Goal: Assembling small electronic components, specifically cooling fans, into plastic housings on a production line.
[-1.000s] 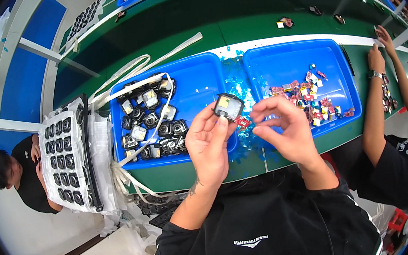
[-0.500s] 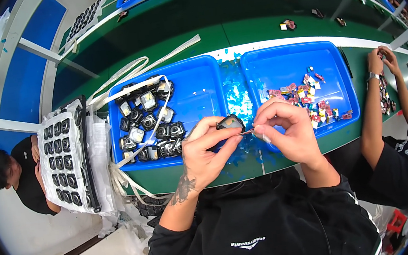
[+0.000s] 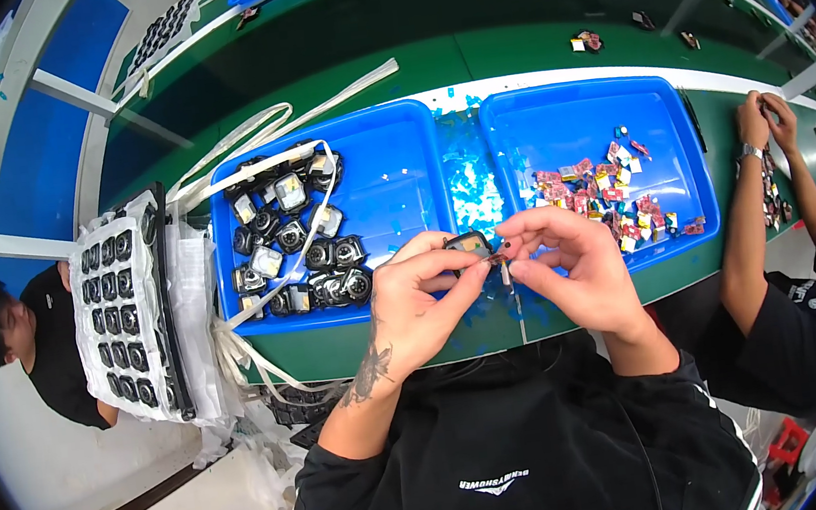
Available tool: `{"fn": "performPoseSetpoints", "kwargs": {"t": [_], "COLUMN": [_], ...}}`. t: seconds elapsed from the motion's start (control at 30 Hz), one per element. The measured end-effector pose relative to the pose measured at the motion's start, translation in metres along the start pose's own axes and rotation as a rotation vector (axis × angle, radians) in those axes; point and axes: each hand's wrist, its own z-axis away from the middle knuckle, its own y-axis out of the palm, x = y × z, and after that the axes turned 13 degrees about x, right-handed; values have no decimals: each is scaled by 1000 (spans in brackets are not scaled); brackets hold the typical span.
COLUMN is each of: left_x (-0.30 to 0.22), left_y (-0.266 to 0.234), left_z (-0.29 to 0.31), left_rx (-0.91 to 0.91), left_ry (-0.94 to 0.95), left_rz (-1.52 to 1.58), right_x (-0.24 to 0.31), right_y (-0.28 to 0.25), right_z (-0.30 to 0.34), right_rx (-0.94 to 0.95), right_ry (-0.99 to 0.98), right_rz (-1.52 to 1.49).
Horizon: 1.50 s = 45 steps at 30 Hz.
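My left hand [image 3: 424, 291] pinches a small black watch case [image 3: 468, 243] between thumb and fingers, over the front edge of the table. The case has a squarish, glassy face with a yellowish patch. My right hand [image 3: 570, 262] is close beside it, thumb and forefinger bent around a tiny dark part [image 3: 507, 245] near the case's right side. Fingertips partly hide this part, so its kind cannot be made out. Behind my left hand, a blue tray [image 3: 385, 142] holds several similar black cases [image 3: 290, 235]. Behind my right hand, another blue tray [image 3: 577, 107] contains many small red, white and yellow pieces [image 3: 587, 189].
Blue scraps [image 3: 474, 197] lie between the trays on the green table [image 3: 398, 342]. White strips [image 3: 247, 168] drape across the left tray. A padded rack of black cases [image 3: 123, 313] stands at left, near a seated person. Another person's hands [image 3: 763, 119] work at right.
The case in my left hand has shifted slightly right and tilted. My right fingertips have spread a little from their tight pinch beside it. The view has shifted slightly.
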Motion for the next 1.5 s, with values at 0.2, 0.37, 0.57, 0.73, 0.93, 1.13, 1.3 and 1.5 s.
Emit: {"fn": "performPoseSetpoints", "kwargs": {"t": [0.2,0.37,0.57,0.73,0.93,1.13,1.3,1.5], "left_x": [10,9,16,19,23,13,18,34], "left_y": [4,9,13,19,19,7,-55,-97], "left_z": [4,5,9,11,15,18,10,-2], "left_rx": [40,-19,-32,-100,-146,-251,-469,-270], "left_ry": [-43,14,56,106,115,131,64,-319], "left_rz": [102,198,218,359,474,479,-1057,-1398], "right_x": [-11,-17,-22,-16,-20,-6,-8,-57], "right_y": [8,14,19,26,25,1,-104,-165], "right_z": [-2,-4,-6,-12,-22,-64,-191,-251], "right_rx": [-73,-135,-186,-272,-92,148,-144,-273], "right_ry": [-100,-121,-132,-110,-71,7,133,299], "right_rz": [92,98,186,219,151,37,368,780]}}
